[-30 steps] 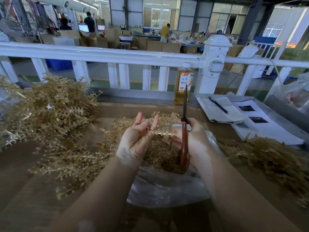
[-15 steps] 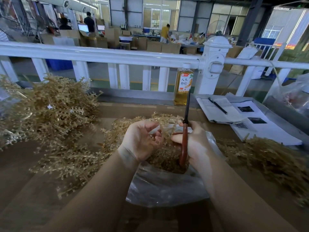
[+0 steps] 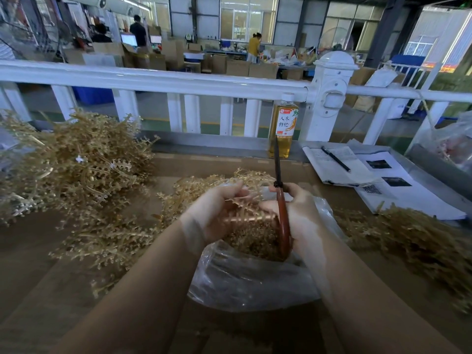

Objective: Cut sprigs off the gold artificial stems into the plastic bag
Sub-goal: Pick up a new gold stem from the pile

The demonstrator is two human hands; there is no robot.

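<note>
A clear plastic bag (image 3: 245,279) lies open in front of me, part filled with gold sprigs (image 3: 252,241). Over its mouth my left hand (image 3: 217,213) curls round a gold artificial stem (image 3: 245,213). My right hand (image 3: 301,215) grips red-handled scissors (image 3: 283,221) just right of the stem; the blades are together and point up and away. Its thumb touches the stem. Heaps of gold stems (image 3: 76,169) lie left of the bag and behind it.
More gold stems (image 3: 413,236) are piled at the right. A bottle of amber drink (image 3: 283,129) stands by the white railing (image 3: 178,80). Papers with a pen (image 3: 335,159) lie at the back right. The brown table (image 3: 51,290) runs to my left.
My left hand went from fingers spread to curled round a stem and turned it over the bag. The right hand with the scissors stayed nearly still.
</note>
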